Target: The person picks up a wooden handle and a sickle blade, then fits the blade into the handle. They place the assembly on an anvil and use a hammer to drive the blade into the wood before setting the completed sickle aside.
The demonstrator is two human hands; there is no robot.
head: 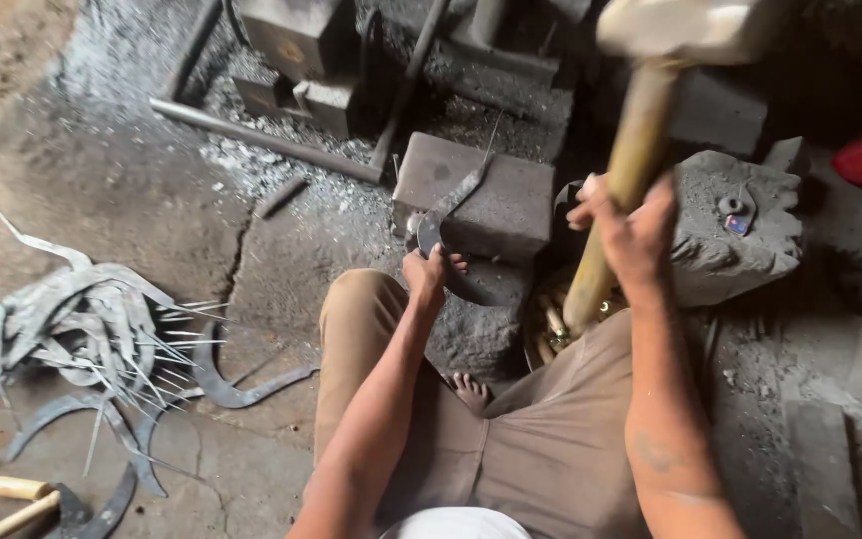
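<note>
Left hand point(429, 268) clamped on sickle blade point(448, 205), laid flat across anvil block point(506, 200); right hand point(629, 225) clenched round raised hammer point(641, 150). Best struck squarely, blade pinned firm, fingers well clear.

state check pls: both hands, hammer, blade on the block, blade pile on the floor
Left hand: shut on the curved blade, holding it at its lower end.
Right hand: shut on the hammer handle.
Hammer: raised, head up above the block, handle tilted.
Curved blade: lying across the metal block, tip pointing away.
Blade pile: loose heap on the floor at left, untouched.
</note>
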